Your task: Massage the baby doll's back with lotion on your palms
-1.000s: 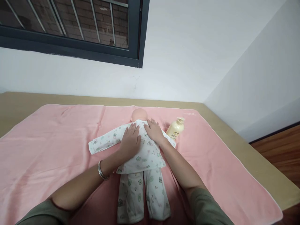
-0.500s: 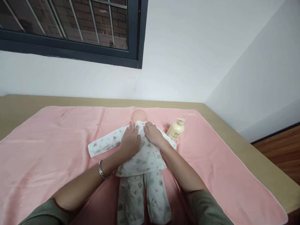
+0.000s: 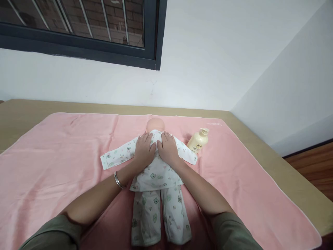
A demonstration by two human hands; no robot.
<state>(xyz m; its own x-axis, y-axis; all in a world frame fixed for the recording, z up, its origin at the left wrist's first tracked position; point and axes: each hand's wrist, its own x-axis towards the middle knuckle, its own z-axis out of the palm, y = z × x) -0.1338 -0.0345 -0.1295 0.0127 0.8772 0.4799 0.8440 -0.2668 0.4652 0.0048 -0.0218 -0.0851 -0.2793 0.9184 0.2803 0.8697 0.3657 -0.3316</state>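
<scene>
A baby doll [image 3: 155, 124] lies stretched out on a pink mat [image 3: 70, 180], its bald head at the far end. It wears a white printed long-sleeved top [image 3: 156, 178] and matching trousers [image 3: 171, 215]. My left hand [image 3: 144, 149] rests flat on the left side of the doll's upper body, fingers toward the shoulder. Flat on the right side lies my right hand [image 3: 168, 148], its thumb close to the left thumb. Both hands are open and press on the cloth without gripping it. The doll's sleeves spread out to either side.
A cream pump bottle [image 3: 198, 140] stands tilted in view just beyond the doll's right-side sleeve. The mat covers a wooden surface [image 3: 260, 152] that meets a white wall [image 3: 197, 62]. A dark-framed window [image 3: 151, 34] with bars is at the upper left.
My right hand has turned more upright and its thumb now lies nearer the left thumb. My left hand has shifted slightly on the doll's top. The whole view has tilted down a little.
</scene>
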